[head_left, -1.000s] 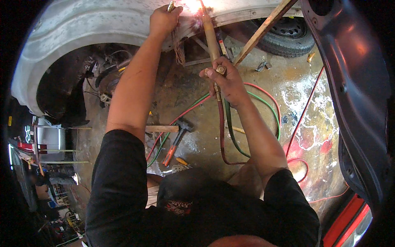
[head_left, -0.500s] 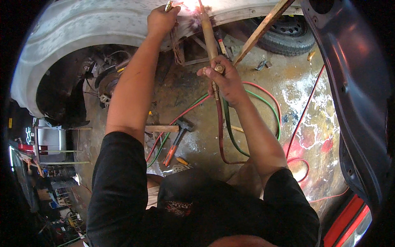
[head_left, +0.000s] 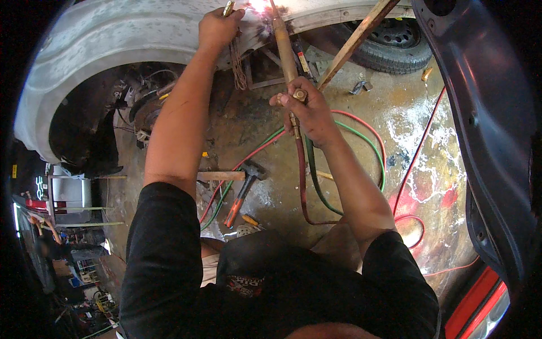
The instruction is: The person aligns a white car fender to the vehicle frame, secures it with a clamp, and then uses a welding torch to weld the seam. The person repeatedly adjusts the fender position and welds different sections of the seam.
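My right hand [head_left: 310, 113] is closed round the valve end of a brass gas torch [head_left: 286, 53]. The torch points away from me, its tip close to a bright glow [head_left: 261, 5] on a white car body panel [head_left: 130, 34]. Scorched, dark metal surrounds the glow. At the panel, left of the glow, my left hand [head_left: 219, 28] is shut on a short brass-coloured tube [head_left: 228, 8]. A bundle of thin coppery wire [head_left: 237, 70] hangs just below that hand; whether the fingers hold it is hidden. Red and green hoses [head_left: 302, 181] run down from the torch.
A hammer [head_left: 243, 192] and a screwdriver [head_left: 252, 221] lie on the wet, stained floor. A wooden prop [head_left: 355, 48] leans by a wheel [head_left: 389, 48]. Right stands a dark panel [head_left: 480, 113]; a co-worker [head_left: 62, 248] is far left. Hoses loop across the floor.
My left hand has shifted slightly left, and the wire bundle with it. The glow looks a little smaller. My right hand keeps its grip on the torch, almost still.
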A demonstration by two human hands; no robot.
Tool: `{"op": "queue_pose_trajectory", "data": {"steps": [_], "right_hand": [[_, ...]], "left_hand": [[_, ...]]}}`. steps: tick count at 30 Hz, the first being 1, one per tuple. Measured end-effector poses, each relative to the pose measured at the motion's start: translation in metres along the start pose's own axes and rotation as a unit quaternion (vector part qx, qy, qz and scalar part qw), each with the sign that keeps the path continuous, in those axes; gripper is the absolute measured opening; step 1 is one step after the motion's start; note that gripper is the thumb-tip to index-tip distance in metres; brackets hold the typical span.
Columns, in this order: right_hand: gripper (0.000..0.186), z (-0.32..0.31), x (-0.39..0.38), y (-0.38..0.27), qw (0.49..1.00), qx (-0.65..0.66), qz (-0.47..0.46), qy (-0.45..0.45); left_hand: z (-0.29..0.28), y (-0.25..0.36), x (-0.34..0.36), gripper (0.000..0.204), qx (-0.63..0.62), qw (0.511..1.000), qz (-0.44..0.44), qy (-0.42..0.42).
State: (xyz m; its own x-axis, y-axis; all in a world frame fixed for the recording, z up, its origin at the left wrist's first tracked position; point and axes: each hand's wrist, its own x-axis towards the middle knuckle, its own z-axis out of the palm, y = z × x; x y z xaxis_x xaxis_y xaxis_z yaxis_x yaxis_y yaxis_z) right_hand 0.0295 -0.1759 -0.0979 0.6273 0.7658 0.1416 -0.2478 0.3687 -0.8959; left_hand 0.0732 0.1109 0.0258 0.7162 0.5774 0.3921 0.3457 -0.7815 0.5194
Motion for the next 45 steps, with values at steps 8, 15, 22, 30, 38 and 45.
{"op": "queue_pose_trajectory", "data": {"steps": [8,15,22,30,38,45], "right_hand": [[0.022,0.001,-0.001,-0.001,1.0,0.004,-0.002,-0.006],[0.022,-0.003,-0.003,0.0,1.0,0.003,0.004,-0.009],[0.025,-0.003,-0.003,-0.003,1.0,0.0,-0.007,-0.01],[0.024,-0.004,-0.004,-0.005,1.0,-0.001,0.005,-0.003],[0.023,-0.005,-0.001,-0.001,1.0,-0.002,-0.006,0.001],[0.023,-0.005,-0.002,-0.002,1.0,-0.002,0.011,0.001]], "left_hand": [[0.002,-0.014,0.007,0.048,-0.035,0.999,-0.011,0.009],[-0.002,-0.006,0.005,0.048,-0.018,1.0,0.005,-0.003],[0.001,-0.019,0.013,0.048,-0.041,0.999,0.004,-0.021],[0.003,-0.005,0.005,0.045,-0.06,0.998,-0.017,-0.027],[0.003,-0.003,0.005,0.045,-0.063,0.997,-0.018,-0.029],[0.006,-0.004,0.004,0.043,-0.073,0.997,-0.012,-0.026]]}}
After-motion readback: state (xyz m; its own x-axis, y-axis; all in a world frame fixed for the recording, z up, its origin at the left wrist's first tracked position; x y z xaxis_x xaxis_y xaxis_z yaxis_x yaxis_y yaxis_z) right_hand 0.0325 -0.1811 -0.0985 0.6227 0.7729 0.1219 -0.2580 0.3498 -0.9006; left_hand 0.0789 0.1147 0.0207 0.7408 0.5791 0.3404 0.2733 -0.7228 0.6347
